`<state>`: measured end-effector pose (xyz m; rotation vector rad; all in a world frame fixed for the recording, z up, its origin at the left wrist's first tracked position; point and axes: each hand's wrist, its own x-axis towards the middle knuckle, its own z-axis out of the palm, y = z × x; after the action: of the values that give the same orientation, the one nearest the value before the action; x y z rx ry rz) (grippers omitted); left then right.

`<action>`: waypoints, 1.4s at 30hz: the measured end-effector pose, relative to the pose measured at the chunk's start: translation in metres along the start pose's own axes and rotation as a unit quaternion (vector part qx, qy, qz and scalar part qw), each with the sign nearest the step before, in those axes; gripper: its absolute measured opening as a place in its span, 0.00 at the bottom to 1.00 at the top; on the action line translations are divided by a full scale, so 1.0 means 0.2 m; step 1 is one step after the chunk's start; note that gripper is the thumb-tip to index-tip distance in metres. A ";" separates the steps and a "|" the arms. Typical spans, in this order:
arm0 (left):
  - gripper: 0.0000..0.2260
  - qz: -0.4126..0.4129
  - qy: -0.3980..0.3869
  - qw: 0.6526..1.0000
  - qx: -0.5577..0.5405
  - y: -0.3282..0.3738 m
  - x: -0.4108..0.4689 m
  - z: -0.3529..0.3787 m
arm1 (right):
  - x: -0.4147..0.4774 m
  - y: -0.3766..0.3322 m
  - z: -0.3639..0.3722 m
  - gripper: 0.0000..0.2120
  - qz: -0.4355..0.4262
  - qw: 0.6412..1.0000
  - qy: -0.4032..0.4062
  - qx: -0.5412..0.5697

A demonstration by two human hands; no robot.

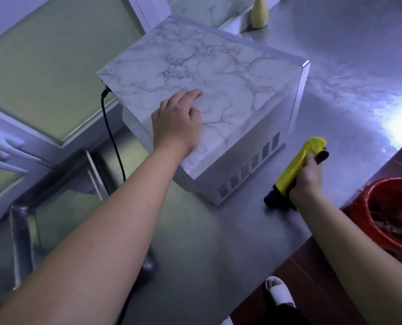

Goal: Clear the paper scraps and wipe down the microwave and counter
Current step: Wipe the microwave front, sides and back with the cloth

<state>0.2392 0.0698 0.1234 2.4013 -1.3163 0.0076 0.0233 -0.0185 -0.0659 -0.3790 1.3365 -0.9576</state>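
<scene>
Microwave (218, 73): marble-patterned top, vented side, standing mid-worktop (336, 55); black cord (112, 137) at its left.
Left hand (176, 123): fingers relaxed, resting on the microwave's near top.
Right hand (308, 177): gripping a rolled yellow-and-black cloth (296, 165) (lower end on the worktop), just right of the microwave.
Red bin (359, 207): near right, scraps (390, 225) inside.

Smooth marble-look film covered the microwave (218, 73) under the left hand (176, 124), its side matt metal. The cloth (295, 164) in the right hand (308, 178) looked soft, the counter (336, 102) below glossy steel.
</scene>
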 end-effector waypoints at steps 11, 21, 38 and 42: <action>0.20 0.002 0.016 1.000 0.002 -0.02 0.01 0.02 | 0.23 -0.11 0.42 0.25 -0.099 0.993 -0.059 -0.010; 0.23 -0.001 0.013 1.000 0.001 -0.01 0.01 0.01 | -0.46 0.46 0.29 0.31 0.024 0.977 -0.160 -0.135; 0.20 -0.016 0.014 1.000 -0.004 0.00 0.00 0.01 | -0.56 -0.01 -0.20 0.18 0.305 0.907 -0.275 0.094; 0.21 -0.009 0.026 1.000 0.004 -0.01 0.01 0.01 | -0.31 -0.32 -0.22 0.17 0.164 0.965 -0.199 0.048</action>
<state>0.2411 0.0691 0.1213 2.4034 -1.2729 0.0699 -0.0375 0.0038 0.0085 -0.2484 0.9430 -0.6251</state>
